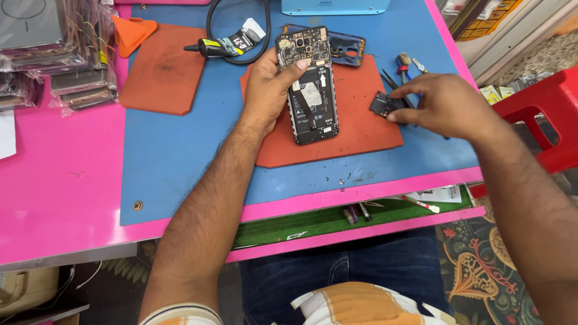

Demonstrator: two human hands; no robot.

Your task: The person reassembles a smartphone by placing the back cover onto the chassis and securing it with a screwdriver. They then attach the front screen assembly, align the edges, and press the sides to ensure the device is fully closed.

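An opened phone (312,90), its back cover off and its circuit board and battery exposed, is steadied on the red-orange mat (367,129) that lies on the blue bench (174,150). It is gripped at its upper left edge by the left hand (269,84), the thumb laid across the top of the board and the fingers curled beneath the side. A small dark part (383,105) is pinched between the fingertips of the right hand (448,107) just to the right of the phone, at the mat's right edge, beside tweezers (391,80) and small screwdrivers (404,65). The step in hand is judged to be the handling of a component taken from or meant for the phone's interior. A careful, aligned placement would be called for next, with the phone kept still. Both forearms are stretched forward from the body, the left straight toward the phone, the right bent inward with the wrist lowered over the part. A detached back cover (348,49) and a glue tube (224,44) lie beyond
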